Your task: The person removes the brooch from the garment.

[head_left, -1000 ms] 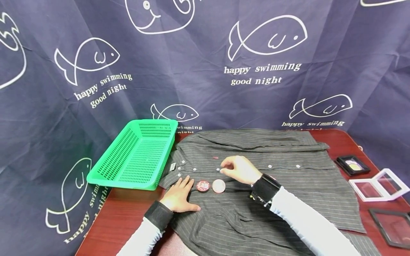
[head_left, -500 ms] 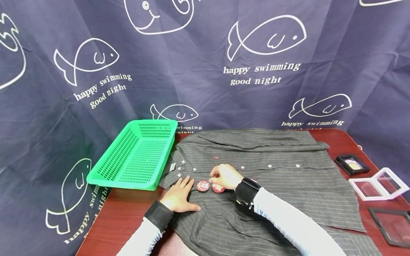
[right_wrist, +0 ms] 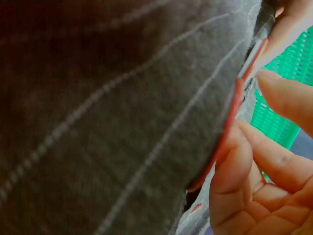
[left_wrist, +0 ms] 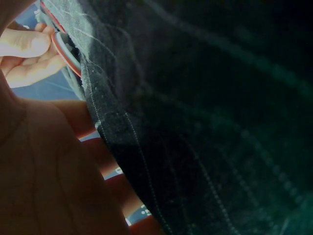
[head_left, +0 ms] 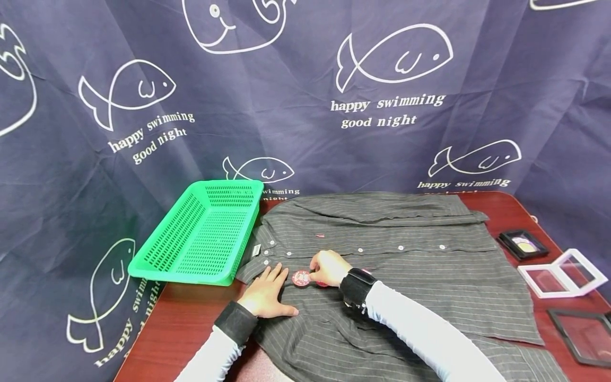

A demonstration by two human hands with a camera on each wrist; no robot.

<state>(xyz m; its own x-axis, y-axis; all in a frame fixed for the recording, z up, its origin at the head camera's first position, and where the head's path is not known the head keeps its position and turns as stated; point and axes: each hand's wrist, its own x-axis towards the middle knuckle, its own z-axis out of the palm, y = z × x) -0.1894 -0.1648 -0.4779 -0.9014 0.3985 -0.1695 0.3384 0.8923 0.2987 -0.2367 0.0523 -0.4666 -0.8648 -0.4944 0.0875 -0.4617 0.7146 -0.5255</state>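
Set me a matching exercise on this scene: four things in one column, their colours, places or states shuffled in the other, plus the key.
1. Basket
2. Shirt
3. White frame
4. Left hand

A. opened out, at the far right
B. resting beside a red badge
C. green
D. dark with thin pale stripes

Pairs: 1-C, 2-D, 3-A, 4-B

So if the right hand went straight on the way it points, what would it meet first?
Likely the round red badge nearest the left hand: it lies right at the fingertips of the right hand, though contact is unclear.
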